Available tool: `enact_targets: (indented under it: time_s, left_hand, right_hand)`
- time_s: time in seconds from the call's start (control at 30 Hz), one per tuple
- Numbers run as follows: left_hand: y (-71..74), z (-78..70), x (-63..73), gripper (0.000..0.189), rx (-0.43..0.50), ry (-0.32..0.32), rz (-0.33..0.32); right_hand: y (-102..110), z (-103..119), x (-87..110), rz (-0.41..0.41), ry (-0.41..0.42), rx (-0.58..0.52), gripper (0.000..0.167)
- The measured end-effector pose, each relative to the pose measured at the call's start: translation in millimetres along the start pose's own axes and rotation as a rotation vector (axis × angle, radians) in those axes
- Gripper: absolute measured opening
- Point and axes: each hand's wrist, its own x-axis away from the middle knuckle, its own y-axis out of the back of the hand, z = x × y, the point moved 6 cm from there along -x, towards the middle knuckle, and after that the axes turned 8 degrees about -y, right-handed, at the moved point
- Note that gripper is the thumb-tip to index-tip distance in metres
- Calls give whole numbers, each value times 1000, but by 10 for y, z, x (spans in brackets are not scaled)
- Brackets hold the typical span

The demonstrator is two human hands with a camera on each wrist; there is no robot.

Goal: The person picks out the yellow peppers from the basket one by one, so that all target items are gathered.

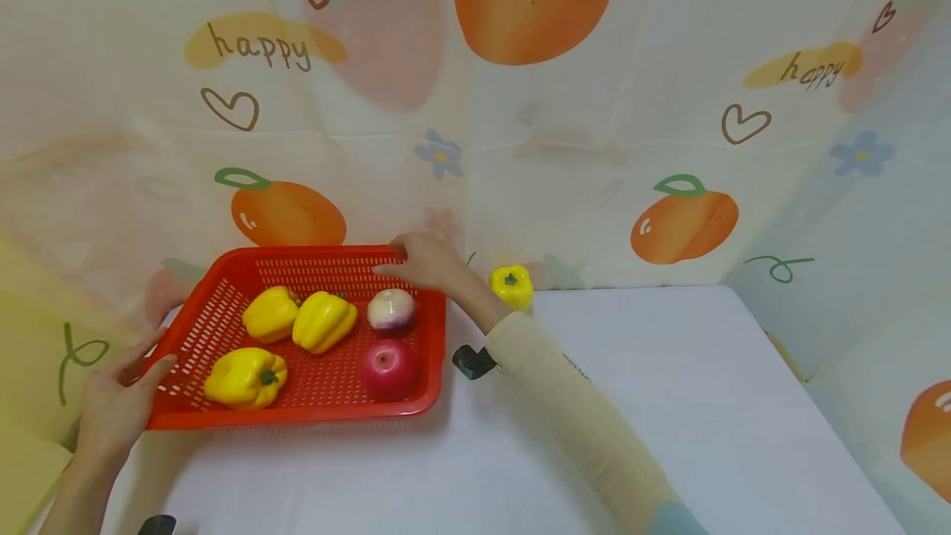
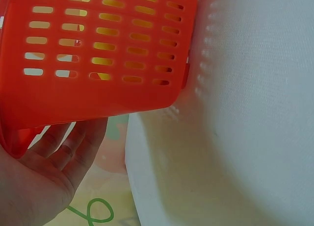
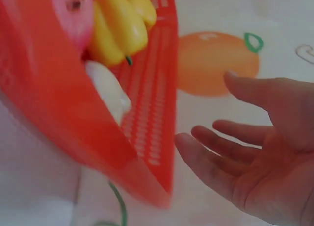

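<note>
4 yellow bell peppers [image 1: 245, 378] here: 3 inside 1 red basket [image 1: 297, 418], 1 loner pepper [image 1: 512, 287] outside.

So the basket's over the left part of the desk [image 1: 631, 370], can't quite tell if its base sits flat, and besides those 3 it's got 1 white-and-purple onion-looking thing [image 1: 391, 310] and 1 round reddish-pink fruit [image 1: 390, 370], both at the right end. Two hands around it: the left grip [image 1: 122, 403] has the left rim pinched, thumb over the top and fingers behind, while the right grip [image 1: 427, 261] is by the far right corner, fingers loose and holding nothing, with a gap to the basket in the right wrist view. Loner's at the desk's back edge, just right of the basket.
</note>
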Motion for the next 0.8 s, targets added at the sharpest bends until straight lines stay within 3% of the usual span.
enact_targets:
  time_s: [0.23,0.4,0.5,0.63,0.8]
  left_hand:
    - [-16,-26,-17,51,106,-6,7]
    - [-43,-56,-24,50,120,-31,11]
    - [-57,-51,-5,50,107,-29,23]
    - [-44,-31,19,50,67,-20,24]
    - [-15,-29,19,51,58,-32,17]
  right_hand:
    - [-408,122,-122,197,-111,-231,56]
    - [-595,166,-163,225,-177,-387,53]
    - [-702,188,-187,211,-222,-392,38]
    - [-846,244,-209,224,-284,-352,44]
    - [-966,363,-237,215,-242,-194,37]
